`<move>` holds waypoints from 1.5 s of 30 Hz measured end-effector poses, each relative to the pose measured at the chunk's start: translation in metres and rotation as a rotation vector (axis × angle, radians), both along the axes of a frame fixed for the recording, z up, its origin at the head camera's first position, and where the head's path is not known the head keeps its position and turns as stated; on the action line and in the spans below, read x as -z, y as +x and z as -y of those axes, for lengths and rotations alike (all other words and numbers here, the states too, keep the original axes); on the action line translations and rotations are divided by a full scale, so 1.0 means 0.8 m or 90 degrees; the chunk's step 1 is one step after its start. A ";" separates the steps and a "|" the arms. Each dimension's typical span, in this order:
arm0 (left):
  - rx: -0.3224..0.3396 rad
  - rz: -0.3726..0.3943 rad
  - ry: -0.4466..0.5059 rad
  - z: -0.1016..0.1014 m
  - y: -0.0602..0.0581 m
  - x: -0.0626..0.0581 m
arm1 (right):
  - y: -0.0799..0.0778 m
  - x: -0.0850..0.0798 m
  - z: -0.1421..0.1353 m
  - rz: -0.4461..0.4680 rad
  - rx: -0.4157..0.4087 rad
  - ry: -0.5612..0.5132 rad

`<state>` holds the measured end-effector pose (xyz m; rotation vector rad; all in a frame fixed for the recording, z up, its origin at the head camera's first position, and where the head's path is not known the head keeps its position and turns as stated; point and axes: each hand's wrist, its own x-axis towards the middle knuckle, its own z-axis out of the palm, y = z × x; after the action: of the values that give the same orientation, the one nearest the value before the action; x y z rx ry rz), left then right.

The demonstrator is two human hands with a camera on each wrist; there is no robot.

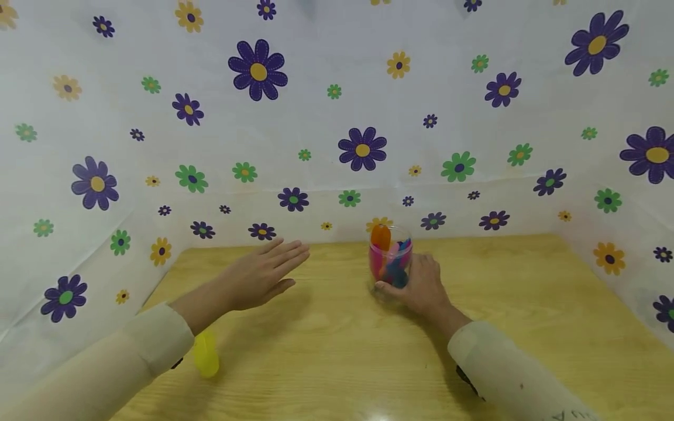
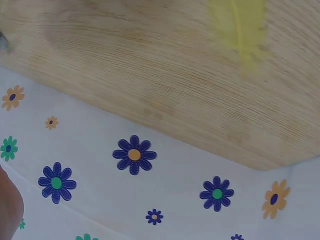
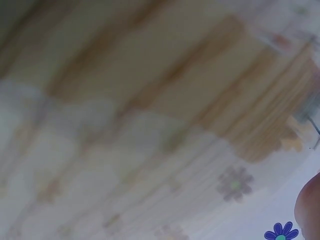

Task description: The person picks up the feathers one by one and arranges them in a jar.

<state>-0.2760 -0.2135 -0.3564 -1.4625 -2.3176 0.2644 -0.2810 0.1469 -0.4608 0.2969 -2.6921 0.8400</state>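
Note:
My right hand (image 1: 426, 286) grips a clear jar (image 1: 391, 252) from its right side, near the back of the table, with the thumb across the lower front. Inside the jar stand several brightly coloured pieces, among them an orange one (image 1: 381, 237) with a rounded top, plus pink and blue ones. My left hand (image 1: 263, 275) is held over the table to the left of the jar, fingers straight and holding nothing. A yellow oblong piece (image 1: 207, 354) lies below the left forearm; in the left wrist view this yellow piece (image 2: 239, 30) is blurred.
The wooden table (image 1: 316, 351) ends at a white flower-print sheet (image 1: 326, 117) that rises behind it and on both sides. The right wrist view is mostly motion blur, with part of the right hand (image 3: 309, 207) at its edge.

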 end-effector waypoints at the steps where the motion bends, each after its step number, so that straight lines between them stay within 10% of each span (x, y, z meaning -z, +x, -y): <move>1: 0.005 -0.009 -0.009 0.004 -0.001 0.002 | 0.001 0.001 0.000 -0.002 0.003 -0.002; 24: -0.069 0.074 -0.099 0.085 0.033 0.044 | -0.001 0.000 -0.003 0.010 0.003 -0.013; 34: 0.011 0.065 -0.071 0.147 0.061 0.078 | -0.001 0.001 0.000 0.014 -0.001 -0.004; 45: -0.018 0.096 -0.065 0.179 0.075 0.102 | 0.003 0.005 -0.001 0.010 0.000 -0.002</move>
<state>-0.2156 -0.3569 -0.4382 -1.5471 -2.4785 0.2936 -0.2787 0.1476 -0.4645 0.2904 -2.7050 0.8492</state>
